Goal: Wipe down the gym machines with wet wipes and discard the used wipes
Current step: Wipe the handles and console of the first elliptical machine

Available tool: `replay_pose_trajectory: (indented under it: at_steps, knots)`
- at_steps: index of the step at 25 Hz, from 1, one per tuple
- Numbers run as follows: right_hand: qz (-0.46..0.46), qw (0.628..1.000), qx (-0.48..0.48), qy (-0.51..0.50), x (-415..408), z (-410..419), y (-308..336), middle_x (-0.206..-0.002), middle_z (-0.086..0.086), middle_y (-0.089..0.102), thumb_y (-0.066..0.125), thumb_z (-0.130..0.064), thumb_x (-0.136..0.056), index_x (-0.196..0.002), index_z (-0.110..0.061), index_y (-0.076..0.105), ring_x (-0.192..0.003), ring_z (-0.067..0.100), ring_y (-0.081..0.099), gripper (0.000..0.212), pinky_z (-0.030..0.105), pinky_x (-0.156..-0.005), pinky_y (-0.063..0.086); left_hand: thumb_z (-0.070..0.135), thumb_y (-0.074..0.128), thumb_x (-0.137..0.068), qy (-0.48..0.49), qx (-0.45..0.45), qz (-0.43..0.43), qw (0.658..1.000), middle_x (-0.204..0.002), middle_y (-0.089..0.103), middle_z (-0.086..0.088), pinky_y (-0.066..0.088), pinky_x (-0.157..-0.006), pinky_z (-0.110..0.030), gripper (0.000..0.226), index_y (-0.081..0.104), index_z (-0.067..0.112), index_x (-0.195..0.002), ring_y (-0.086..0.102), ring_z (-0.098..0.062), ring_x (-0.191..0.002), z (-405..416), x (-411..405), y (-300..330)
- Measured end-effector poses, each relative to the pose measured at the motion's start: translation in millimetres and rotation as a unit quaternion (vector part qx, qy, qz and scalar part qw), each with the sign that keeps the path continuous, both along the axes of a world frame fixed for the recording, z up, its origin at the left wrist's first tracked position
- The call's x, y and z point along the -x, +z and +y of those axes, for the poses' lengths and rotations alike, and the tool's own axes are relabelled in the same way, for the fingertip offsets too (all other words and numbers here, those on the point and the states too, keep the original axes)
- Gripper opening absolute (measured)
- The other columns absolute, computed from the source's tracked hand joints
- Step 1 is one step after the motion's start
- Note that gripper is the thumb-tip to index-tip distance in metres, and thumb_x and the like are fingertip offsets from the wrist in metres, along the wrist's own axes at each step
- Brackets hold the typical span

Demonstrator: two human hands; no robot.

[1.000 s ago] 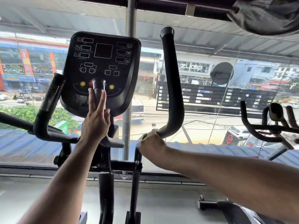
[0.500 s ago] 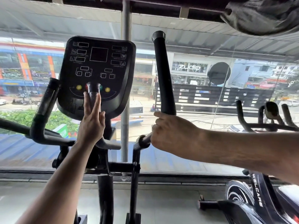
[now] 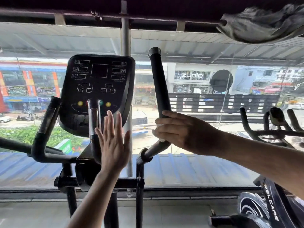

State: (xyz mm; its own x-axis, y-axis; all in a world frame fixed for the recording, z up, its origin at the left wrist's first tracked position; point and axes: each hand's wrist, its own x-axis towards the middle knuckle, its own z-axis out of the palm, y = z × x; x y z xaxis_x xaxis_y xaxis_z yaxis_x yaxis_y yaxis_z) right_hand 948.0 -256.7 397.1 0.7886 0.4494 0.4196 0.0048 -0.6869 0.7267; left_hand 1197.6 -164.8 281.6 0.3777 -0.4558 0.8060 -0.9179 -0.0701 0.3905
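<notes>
Nearest the camera, two bare forearms reached forward over a pale floor (image 3: 172,213). The left hand (image 3: 113,145) was held flat with its fingers straight and together, gripping nothing, raised just in front of the lower right edge of the console (image 3: 98,89); whether it touched anything could not be told. The right hand (image 3: 182,130) was curled round the tall black handlebar (image 3: 160,83) near its bend, pressing a white wet wipe (image 3: 158,129) against the bar, with only small bits of the wipe showing under the fingers. The handlebar rose upright to a flared top and bent down at its lower end into a grey metal joint on the machine's frame. Beside the left hand stood a short grip with a shiny metal plate (image 3: 94,119), and further left another black padded bar (image 3: 47,124) angled up from a horizontal tube. The console was a dark panel with white-outlined boxes, a square screen and yellow, red and green buttons along its lower part. At the lower right lay part of a second machine (image 3: 266,209) with white lettering, and behind it the curved handles of another bike (image 3: 273,124). Beyond the machines a wide glass window (image 3: 197,170) filled the wall, split by a grey vertical post (image 3: 125,38). Through it showed a blue corrugated roof, green shrubs, a wet street with vehicles, and shopfronts, one reading "zudio". A crumpled grey cloth (image 3: 263,22) hung from the dark beam overhead.
</notes>
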Motion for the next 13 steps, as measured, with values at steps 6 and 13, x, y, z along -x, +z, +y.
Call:
replay_pose_trajectory:
  at_steps: [6,13]
  knots:
    - [-0.071,0.983,-0.166,0.023,-7.9,-21.2,22.8,-0.125,0.005,0.071,0.058,-0.001,-0.1,-0.123,-0.004,0.071,-0.131,0.024,0.059,0.027,0.042,-0.115,0.042,0.065,0.02,-0.105,-0.186,0.088,0.095,0.974,-0.173,-0.006,0.016,0.025,-0.124,-0.059,0.068,-0.007,0.041,-0.164,0.004,-0.01,-0.16,-18.5,84.7,-18.3]
    - [-0.095,0.986,-0.13,0.04,-1.5,-29.7,24.4,-0.126,-0.005,0.07,0.063,-0.004,-0.1,-0.122,-0.009,0.073,-0.111,0.029,0.061,0.025,0.037,-0.095,0.051,0.068,0.028,-0.103,-0.279,0.131,0.146,0.94,-0.174,0.004,0.013,0.023,-0.115,-0.006,0.082,0.001,0.024,-0.166,0.017,-0.004,-0.157,-35.8,124.1,9.3]
